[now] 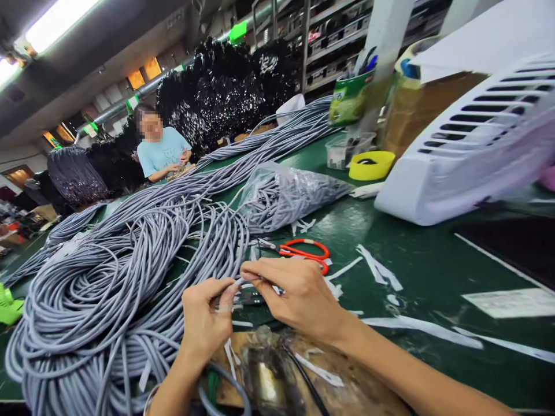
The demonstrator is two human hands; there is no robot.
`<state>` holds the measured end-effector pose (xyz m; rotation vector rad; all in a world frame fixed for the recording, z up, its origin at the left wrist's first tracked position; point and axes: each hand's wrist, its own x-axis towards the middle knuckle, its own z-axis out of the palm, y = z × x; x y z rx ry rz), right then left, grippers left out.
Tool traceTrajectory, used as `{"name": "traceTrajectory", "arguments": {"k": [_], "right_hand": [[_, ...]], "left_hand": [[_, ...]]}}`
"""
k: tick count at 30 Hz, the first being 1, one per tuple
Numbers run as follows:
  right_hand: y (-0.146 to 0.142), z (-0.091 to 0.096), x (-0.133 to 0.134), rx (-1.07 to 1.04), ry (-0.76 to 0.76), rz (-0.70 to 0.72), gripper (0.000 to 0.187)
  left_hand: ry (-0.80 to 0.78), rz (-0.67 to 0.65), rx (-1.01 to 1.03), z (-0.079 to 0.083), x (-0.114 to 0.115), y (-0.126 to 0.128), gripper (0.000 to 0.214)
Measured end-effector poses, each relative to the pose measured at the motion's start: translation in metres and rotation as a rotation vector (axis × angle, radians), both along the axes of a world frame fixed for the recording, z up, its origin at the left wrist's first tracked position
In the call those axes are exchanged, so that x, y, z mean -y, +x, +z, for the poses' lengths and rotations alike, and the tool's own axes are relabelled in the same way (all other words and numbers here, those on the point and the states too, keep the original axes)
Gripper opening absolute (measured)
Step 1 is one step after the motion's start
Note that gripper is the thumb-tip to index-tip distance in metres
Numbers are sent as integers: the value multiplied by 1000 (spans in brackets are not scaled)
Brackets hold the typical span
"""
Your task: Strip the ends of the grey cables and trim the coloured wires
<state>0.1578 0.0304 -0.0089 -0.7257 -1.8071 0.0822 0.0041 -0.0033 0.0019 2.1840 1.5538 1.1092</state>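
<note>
My left hand [207, 320] pinches a grey cable [240, 281] near its end. Fingertips of my right hand [301, 289] close on the tip of the same cable, almost touching the left thumb. What sits exactly between the right fingertips is too small to make out. A loop of grey cable hangs below my left wrist. Just beyond the hands lie red-handled scissors [306, 249]. Under them is a wooden board [342, 364] with a tape-wrapped metal device [269, 370] and a black cord [306, 378].
A large coil of grey cables [99, 283] covers the left side. Behind sit a plastic bag of cut cable pieces [286, 199], a yellow tape roll [372, 166] and a green can [351, 99]. A white fan-like housing [416, 190] stands right. White strips [425, 330] litter the green table. A co-worker [162, 147] sits beyond.
</note>
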Motion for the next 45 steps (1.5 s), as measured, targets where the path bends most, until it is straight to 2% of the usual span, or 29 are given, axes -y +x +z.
{"name": "traceTrajectory", "arguments": {"k": [2,5,7,10,13,15,18,22,25,27,30,32,34,36,39,42,45], "right_hand": [[-1,1,0,-77,-174,60,17],[-2,4,1,-153,-382,149,18],[-2,5,1,-135,-380,163,17],[-3,3,1,-87,-260,100,16],[-6,-1,2,-44,-125,-11,18],[-8,-3,3,-33,-96,-41,17],[-12,-4,3,-42,-189,-12,17],[-16,-6,4,-24,-431,123,17],[-16,-6,6,16,-530,236,17],[-13,-4,7,-12,-485,205,17],[-8,-2,5,-54,-243,6,19],[-4,-2,2,17,-95,-75,23],[0,-4,-1,102,-16,-90,25],[3,-5,-3,151,6,-70,25],[7,-4,-4,237,-49,24,20],[8,-2,-2,320,-71,56,18],[4,-1,-1,269,-87,56,26]], "left_hand": [[65,8,-47,0,0,0,22],[43,23,49,2,-1,0,24],[0,26,120,2,-1,0,27],[-4,11,117,1,-1,0,27],[96,14,5,-2,-1,0,25],[177,22,-77,-3,0,2,24],[256,65,-137,-2,2,4,22],[338,186,-205,-5,2,3,20],[310,254,-179,-7,-1,0,19],[217,242,-99,-6,-2,-1,19],[69,163,39,-1,-3,0,24],[43,115,69,1,-2,0,27],[81,71,17,2,-1,-1,25],[163,43,-87,1,-1,-3,22],[265,32,-233,-1,-3,-6,20],[282,43,-305,-2,-4,-8,20],[281,2,-336,-2,-4,-8,22]]}}
